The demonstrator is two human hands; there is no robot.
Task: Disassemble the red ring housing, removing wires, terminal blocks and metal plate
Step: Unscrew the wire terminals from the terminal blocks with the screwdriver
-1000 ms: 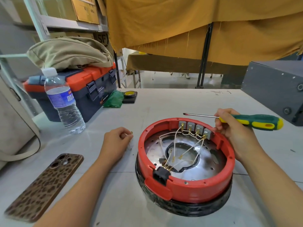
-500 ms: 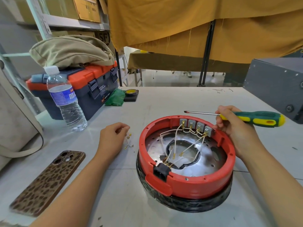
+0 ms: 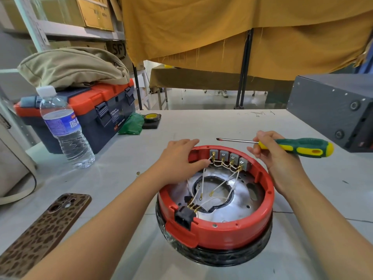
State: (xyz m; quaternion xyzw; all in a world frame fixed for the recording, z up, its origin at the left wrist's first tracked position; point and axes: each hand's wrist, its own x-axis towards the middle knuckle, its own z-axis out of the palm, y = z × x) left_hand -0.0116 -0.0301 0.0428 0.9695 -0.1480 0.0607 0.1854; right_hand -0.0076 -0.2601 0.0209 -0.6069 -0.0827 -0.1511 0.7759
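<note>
The red ring housing [image 3: 222,233] sits on a black base in front of me. Inside it lies the shiny metal plate [image 3: 244,199]. A row of grey terminal blocks [image 3: 230,157] stands against the far rim, and white wires [image 3: 221,185] run from them to a black connector [image 3: 182,217] at the near rim. My left hand [image 3: 177,160] rests on the far left rim, fingers spread, with the thumb tip at the wires by the leftmost block. Behind the far right rim, my right hand [image 3: 276,158] grips a green and yellow screwdriver [image 3: 298,147], its blade pointing left above the blocks.
A small brass part [image 3: 138,173] lies on the table left of my forearm. A water bottle [image 3: 64,128], an orange and blue toolbox [image 3: 96,110] and a patterned phone [image 3: 46,229] are on the left. A grey metal box [image 3: 333,110] stands at the right, with tape [image 3: 151,117] behind.
My left hand left the table beside the housing and moved right onto the far left rim, reaching the wires. The right hand keeps the screwdriver in nearly the same place.
</note>
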